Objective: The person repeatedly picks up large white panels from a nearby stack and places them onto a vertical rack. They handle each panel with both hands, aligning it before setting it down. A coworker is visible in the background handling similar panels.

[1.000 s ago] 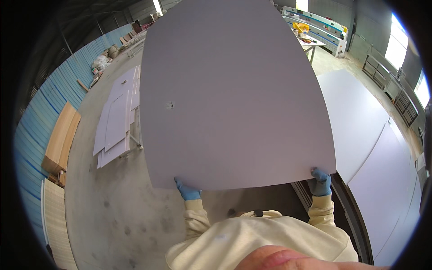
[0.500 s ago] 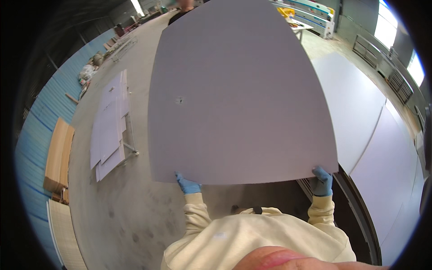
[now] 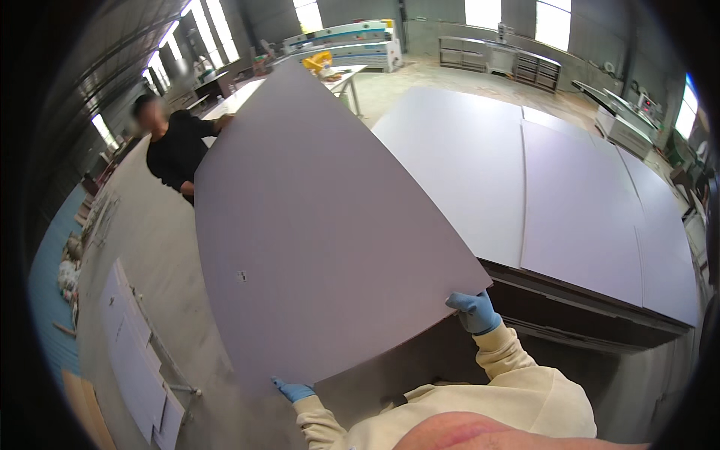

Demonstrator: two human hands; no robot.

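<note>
A large grey-purple flat panel (image 3: 322,225) stretches away from me, with a small label near its left side. My left hand (image 3: 293,391), in a blue glove, grips its near left corner with the thumb on top. My right hand (image 3: 475,310), gloved the same, is closed round the near right corner; the fingers beneath the panel are hidden. At the far left edge a co-worker in black (image 3: 178,146) has both hands on the same panel. To the right, a broad stack of similar pale panels (image 3: 581,202) comes close to the held panel's right edge.
A smaller batch of panels (image 3: 139,352) rests on a wheeled metal rack at the lower left. Behind stand a white table (image 3: 346,75) with a yellow item and a long white-and-blue machine (image 3: 360,46). Brown boards (image 3: 86,405) lean by the blue wall.
My view has turned to the right and lifted. The held panel now slants toward the far left, and the co-worker and more of the right-hand stack have come into sight.
</note>
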